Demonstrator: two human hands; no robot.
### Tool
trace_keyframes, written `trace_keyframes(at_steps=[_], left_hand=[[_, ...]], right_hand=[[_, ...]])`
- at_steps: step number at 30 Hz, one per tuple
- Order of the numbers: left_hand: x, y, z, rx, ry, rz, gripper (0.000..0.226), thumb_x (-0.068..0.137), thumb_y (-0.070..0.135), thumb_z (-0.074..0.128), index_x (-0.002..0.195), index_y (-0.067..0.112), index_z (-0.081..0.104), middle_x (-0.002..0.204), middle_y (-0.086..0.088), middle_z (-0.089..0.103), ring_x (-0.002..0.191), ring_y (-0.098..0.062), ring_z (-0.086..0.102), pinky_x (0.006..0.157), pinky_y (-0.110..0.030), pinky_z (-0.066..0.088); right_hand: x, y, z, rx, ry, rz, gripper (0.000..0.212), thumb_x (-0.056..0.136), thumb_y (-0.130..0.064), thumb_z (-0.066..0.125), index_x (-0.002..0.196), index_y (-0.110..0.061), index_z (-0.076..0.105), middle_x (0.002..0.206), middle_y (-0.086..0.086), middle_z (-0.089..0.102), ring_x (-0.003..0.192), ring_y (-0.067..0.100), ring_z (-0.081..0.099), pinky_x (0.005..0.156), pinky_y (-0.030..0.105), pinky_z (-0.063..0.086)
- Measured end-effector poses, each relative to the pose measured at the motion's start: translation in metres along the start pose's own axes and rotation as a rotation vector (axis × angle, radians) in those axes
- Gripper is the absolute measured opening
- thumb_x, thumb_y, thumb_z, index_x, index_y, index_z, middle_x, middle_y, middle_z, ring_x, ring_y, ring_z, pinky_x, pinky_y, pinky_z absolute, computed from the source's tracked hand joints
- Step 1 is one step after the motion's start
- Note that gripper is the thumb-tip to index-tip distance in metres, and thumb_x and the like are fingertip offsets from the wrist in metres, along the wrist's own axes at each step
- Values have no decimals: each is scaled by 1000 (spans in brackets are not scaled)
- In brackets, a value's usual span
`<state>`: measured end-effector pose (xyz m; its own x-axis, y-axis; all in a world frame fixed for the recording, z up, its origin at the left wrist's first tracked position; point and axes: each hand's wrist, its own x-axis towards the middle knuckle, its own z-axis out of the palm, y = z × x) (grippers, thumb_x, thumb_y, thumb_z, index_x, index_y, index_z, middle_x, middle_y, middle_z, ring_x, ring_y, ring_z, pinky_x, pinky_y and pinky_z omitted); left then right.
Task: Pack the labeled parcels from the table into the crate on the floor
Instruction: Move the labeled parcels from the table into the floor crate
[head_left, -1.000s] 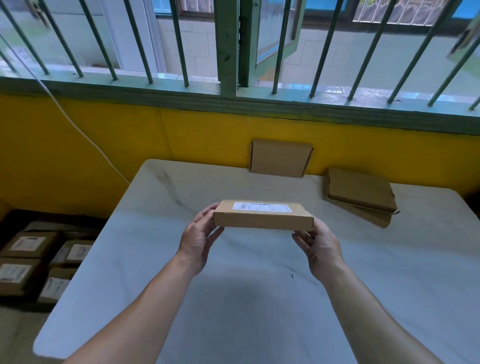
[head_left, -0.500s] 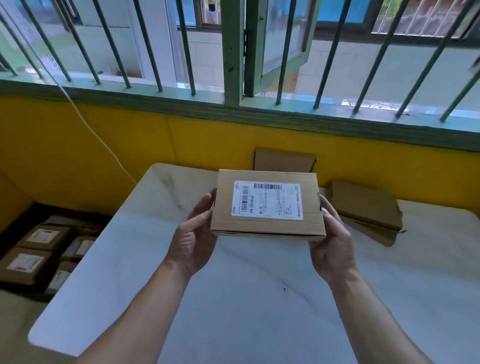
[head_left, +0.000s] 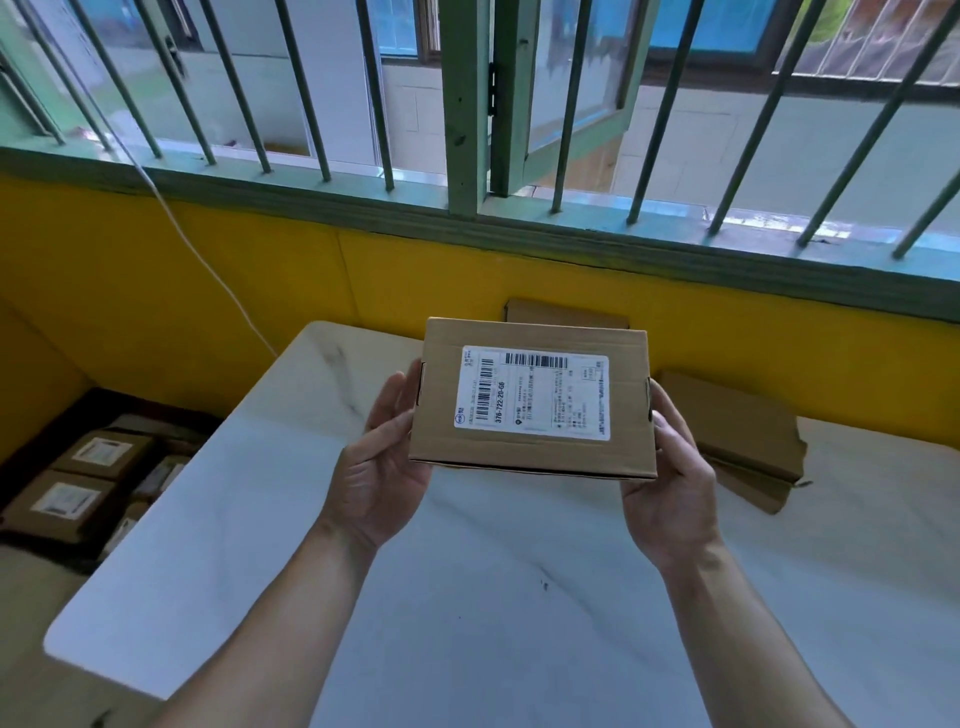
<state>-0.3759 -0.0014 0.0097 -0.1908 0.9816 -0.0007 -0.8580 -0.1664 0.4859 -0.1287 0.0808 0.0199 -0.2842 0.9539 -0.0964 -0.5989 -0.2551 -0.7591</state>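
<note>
Now I hold the labeled parcel (head_left: 530, 458) up over the counter (head_left: 467, 613), my left hand (head_left: 383, 465) and right hand (head_left: 671, 480) gripping its two sides, label (head_left: 532, 395) facing me.

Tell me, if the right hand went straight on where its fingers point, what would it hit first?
Probably the yellow wall ahead. The right hand, holding the labeled parcel, points forward and upward, seemingly above the stacked boxes. Depth is unclear, so it might clip those first.
</note>
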Motion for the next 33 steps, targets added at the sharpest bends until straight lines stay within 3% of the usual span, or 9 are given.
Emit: trace_keyframes(at_steps=[6,9,12,14,18,21,24,27,33], left_hand=[[-15,-4,-20,80,167,28,39,93,4,50,127,17,62,148,-13,49,137,-32,45,110,-43,41],[-35,7,-35,228,276,30,44,98,13,47,141,18,52,147,-13,50,136,-30,47,112,-40,39],[-60,28,-53,313,412,60,40,100,19,45,137,25,57,138,-8,60,125,-23,57,89,-27,54],[-80,48,-68,305,501,94,39,99,20,46,136,25,58,135,-8,62,119,-21,61,84,-26,55],[-122,97,-97,335,552,164,38,96,25,50,132,27,62,134,-10,63,119,-25,59,99,-39,41],[-160,142,-128,296,617,202,41,96,19,51,135,28,58,134,-11,63,121,-31,57,109,-47,35],[-204,192,-163,325,785,238,45,93,13,55,136,28,54,124,-7,69,116,-28,63,98,-42,48],[-247,242,-195,374,911,284,45,91,7,59,132,25,54,110,2,75,99,-17,68,82,-31,52],[-303,331,-252,402,1059,293,41,89,8,64,127,23,59,109,-2,75,106,-20,68,93,-35,51]], right_hand=[[7,27,-3,-114,-41,34,37,101,-23,39,131,-23,61,126,10,66,106,19,63,72,23,56],[13,52,10,-203,-71,111,35,101,-29,42,130,-27,61,129,5,65,106,14,62,73,24,54],[16,83,33,-284,-90,202,33,97,-26,51,128,-29,62,128,0,66,105,12,61,74,27,51],[16,105,54,-326,-137,250,33,96,-25,53,127,-29,63,124,-1,68,103,12,63,73,26,53],[12,157,109,-372,-226,325,33,95,-23,55,126,-28,64,121,-2,70,106,14,64,75,29,53],[-1,208,159,-405,-274,378,32,96,-22,55,126,-27,65,117,-3,71,100,10,65,68,23,54],[-22,266,214,-439,-318,435,32,97,-22,53,127,-26,64,115,-3,72,93,8,65,63,21,52],[-43,321,270,-462,-345,478,31,98,-22,51,127,-26,63,119,-1,70,97,11,61,70,27,48],[-73,404,364,-480,-358,528,28,99,-24,52,125,-31,60,114,-4,69,106,13,62,78,31,50]])
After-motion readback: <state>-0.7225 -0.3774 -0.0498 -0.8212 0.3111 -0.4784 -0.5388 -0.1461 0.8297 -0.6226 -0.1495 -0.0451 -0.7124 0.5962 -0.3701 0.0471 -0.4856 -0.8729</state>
